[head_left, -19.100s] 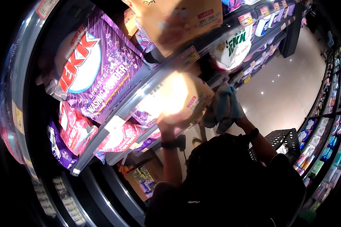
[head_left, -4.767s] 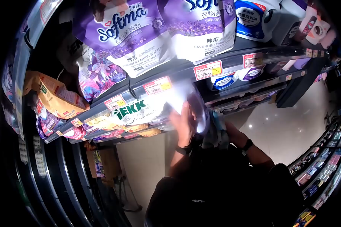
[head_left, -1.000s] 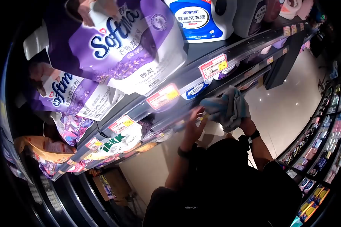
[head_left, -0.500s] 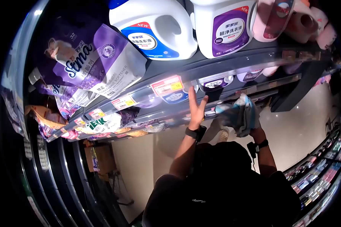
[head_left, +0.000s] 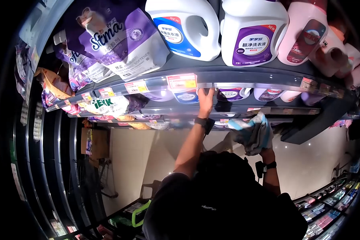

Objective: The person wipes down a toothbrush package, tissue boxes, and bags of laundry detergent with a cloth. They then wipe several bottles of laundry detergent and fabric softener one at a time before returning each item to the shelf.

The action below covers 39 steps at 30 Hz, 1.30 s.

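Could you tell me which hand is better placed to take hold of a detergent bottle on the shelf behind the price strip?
Probably the left hand: it is bare and reaches in by the bottles. The right hand is lower, holding a cloth.

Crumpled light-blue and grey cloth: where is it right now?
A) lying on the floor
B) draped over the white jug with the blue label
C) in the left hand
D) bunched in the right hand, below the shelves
D: the crumpled light-blue and grey cloth is bunched in the right hand below the shelf edge, while the left hand reaches up to that shelf.

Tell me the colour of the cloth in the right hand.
Light blue with grey, bunched in the right hand; cloth shows in the head view.
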{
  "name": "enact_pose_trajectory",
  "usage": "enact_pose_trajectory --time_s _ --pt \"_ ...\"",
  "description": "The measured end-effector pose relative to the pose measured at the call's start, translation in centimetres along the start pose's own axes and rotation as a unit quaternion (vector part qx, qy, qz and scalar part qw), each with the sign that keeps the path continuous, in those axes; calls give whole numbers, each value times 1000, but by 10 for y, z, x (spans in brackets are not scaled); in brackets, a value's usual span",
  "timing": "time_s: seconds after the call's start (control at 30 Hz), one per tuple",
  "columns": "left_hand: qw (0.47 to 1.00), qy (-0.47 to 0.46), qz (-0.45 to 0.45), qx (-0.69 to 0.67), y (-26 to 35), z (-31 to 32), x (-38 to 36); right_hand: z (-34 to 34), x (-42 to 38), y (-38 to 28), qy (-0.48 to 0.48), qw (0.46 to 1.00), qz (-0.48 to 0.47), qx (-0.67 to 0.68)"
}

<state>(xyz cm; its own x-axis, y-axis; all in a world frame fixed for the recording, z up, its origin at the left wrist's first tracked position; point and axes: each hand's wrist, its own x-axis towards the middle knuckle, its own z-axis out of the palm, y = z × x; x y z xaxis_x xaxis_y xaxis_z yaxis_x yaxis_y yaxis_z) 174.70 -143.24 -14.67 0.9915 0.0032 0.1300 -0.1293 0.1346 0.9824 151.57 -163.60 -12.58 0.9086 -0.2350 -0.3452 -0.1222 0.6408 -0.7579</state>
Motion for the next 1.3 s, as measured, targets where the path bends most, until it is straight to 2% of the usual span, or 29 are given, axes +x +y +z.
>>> enact_pose_trajectory --time_s 0.03,0.07,0.17,0.2,0.27,0.3,0.33,0.43,0.5,0.53,0.6,0.63,0.67,0.73,0.77,0.83,0.87,0.9,0.97,1.03,1.07,1.1,1.17,1.27,1.3 --pt "1000 -6 3 20 3 -1 2 2 1 1 1 1000 1 4" --pt "998 27 -7 59 0 -1 3 -10 5 12 -1 999 -18 -27" --pt "999 23 31 17 19 3 -11 -41 18 36 -38 997 -36 -56" --pt "998 22 27 56 22 0 -15 -44 21 42 -43 996 -43 -68" --pt "998 39 40 26 31 -1 -24 -50 25 51 -56 997 -27 -35" --pt "998 44 41 25 26 -3 -26 -33 19 39 -70 997 4 25" --pt "997 55 38 -32 17 0 -26 -15 12 27 -80 993 36 85" --pt "987 72 12 -146 27 10 -28 11 10 22 -79 990 54 104" --pt "982 105 11 -157 19 17 -21 29 5 16 -59 984 88 142" --pt "987 117 20 -106 38 21 -21 30 9 23 -69 997 -35 -3" --pt "985 77 3 -153 40 16 -17 26 10 24 -48 995 -58 -61" --pt "990 64 -9 -122 40 10 -15 31 9 22 -37 993 -71 -88" --pt "994 50 -21 -91 40 4 -13 38 5 22 -19 998 -29 58" --pt "995 30 -6 -94 50 -6 -15 51 -6 15 -53 997 -10 49" --pt "993 27 -68 -91 56 -11 -16 48 -3 18 -65 997 -6 39" --pt "999 30 39 -19 56 -17 -23 25 19 38 -63 997 -38 17" --pt "996 16 -1 -92 72 -16 -24 31 25 36 -62 997 -55 3" --pt "986 8 -42 -163 87 -16 -25 36 20 33 -48 983 -105 -140" --pt "969 -52 -28 -238 111 -25 -32 47 16 27 -48 992 -67 -99" --pt "964 -58 -144 -217 137 -39 -44 38 10 36 -26 998 13 57" --pt "953 -69 -172 -240 136 -46 -48 26 13 44 -35 999 17 32" --pt "941 -82 -201 -261 136 -52 -51 33 12 39 -44 995 61 61" --pt "919 -80 -250 -293 143 -64 -61 29 27 57 -24 999 30 6" --pt "904 -51 -286 -314 133 -74 -79 33 62 110 -256 957 48 127" --pt "909 -90 -279 -297 132 -80 -82 40 73 131 -329 928 52 167"
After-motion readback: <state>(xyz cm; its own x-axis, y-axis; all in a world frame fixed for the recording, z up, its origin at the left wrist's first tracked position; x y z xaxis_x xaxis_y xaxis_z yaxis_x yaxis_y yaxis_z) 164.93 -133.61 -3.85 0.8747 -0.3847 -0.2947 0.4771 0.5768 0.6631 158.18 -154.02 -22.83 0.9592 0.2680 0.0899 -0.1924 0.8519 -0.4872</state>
